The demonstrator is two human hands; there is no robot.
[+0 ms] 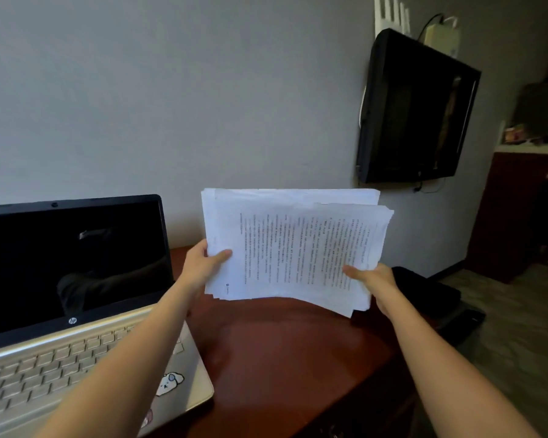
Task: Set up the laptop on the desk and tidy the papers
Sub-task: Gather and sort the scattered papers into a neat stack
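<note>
A silver laptop (76, 343) stands open on the left of the dark red desk (282, 358), its screen black. A loose stack of printed papers (298, 248) is held up in the air above the desk's far right part, its sheets unevenly aligned. My left hand (203, 263) grips the stack's left edge, thumb on the front sheet. My right hand (374, 282) grips its lower right corner, thumb on the printed page. My left forearm crosses over the laptop's keyboard.
A grey wall stands just behind the desk. A black TV (415, 112) hangs on the wall at the right. A black object (431, 292) lies low beyond the desk's right edge. A dark cabinet (519, 210) stands at the far right.
</note>
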